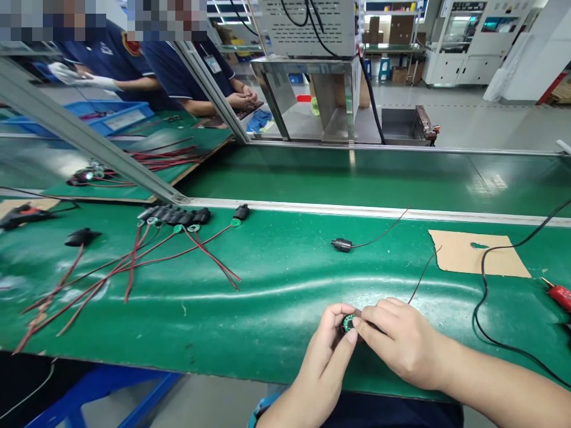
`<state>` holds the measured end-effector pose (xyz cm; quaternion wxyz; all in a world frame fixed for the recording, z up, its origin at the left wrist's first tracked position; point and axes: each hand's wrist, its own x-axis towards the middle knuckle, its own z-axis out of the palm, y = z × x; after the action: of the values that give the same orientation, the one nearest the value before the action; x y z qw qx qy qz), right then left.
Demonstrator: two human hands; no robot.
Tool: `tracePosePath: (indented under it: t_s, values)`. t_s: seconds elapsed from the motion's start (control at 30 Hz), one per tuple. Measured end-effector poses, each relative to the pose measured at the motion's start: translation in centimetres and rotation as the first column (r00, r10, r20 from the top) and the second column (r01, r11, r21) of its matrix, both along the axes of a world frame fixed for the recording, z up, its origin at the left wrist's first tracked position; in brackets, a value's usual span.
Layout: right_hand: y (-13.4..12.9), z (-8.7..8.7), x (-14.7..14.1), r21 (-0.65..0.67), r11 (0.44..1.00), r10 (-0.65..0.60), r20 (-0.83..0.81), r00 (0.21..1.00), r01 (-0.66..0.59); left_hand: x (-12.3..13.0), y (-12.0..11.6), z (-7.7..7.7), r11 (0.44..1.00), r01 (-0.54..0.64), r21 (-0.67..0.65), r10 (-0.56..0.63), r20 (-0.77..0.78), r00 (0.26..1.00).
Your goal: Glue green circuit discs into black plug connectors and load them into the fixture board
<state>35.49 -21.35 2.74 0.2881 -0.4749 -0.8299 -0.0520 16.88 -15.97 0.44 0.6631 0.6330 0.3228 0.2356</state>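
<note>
My left hand (pixel 325 351) is closed around a small round black part with a green circuit board (pixel 348 323) facing up. The fingers of my right hand (pixel 399 336) are pinched together at the same part, with the thumb on its board. A thin dark red wire (pixel 422 279) rises from behind my right hand; its lower end is hidden. Farther up the mat lies a black cylindrical part (pixel 341 245) with a single wire.
Several black parts (pixel 173 215) with red wires lie at the left on the green mat (pixel 267 321). A cardboard piece (pixel 482 255), a black cable (pixel 484 297) and a red-handled tool (pixel 559 294) are at the right. Beyond a metal frame (pixel 209 89), two people work.
</note>
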Motion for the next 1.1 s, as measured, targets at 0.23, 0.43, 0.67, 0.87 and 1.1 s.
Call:
tracePosePath:
  t_s: [0.23, 0.43, 0.67, 0.87, 1.1]
  values:
    - [-0.4, 0.1, 0.0, -0.125, 0.992, -0.021, -0.221, 0.975, -0.007, -0.9, -0.2, -1.2, 0.975, 0.068, 0.210, -0.045, -0.111, 0.993]
    - [0.0, 1.6, 0.6, -0.221, 0.975, -0.002, 0.067, 0.998, 0.017, -1.3, 0.1, -1.8, 0.972, 0.131, 0.196, -0.089, -0.209, 0.974]
    - [1.5, 4.8, 0.7, -0.379, 0.922, 0.211, 0.301, 0.930, -0.087, -1.1, 0.5, -1.0, 0.949, 0.267, 0.170, -0.226, -0.228, 0.947]
    - [3.7, 6.7, 0.6, -0.684, 0.727, 0.352, 0.295, 0.888, -0.060, -1.1, 0.7, -0.3, 0.910, 0.389, 0.142, -0.329, -0.325, 0.887]
    - [4.3, 5.4, 2.1, -0.676, 0.731, 0.288, 0.182, 0.940, -0.093, -1.7, 1.0, -2.7, 0.928, 0.372, 0.017, -0.348, -0.319, 0.882]
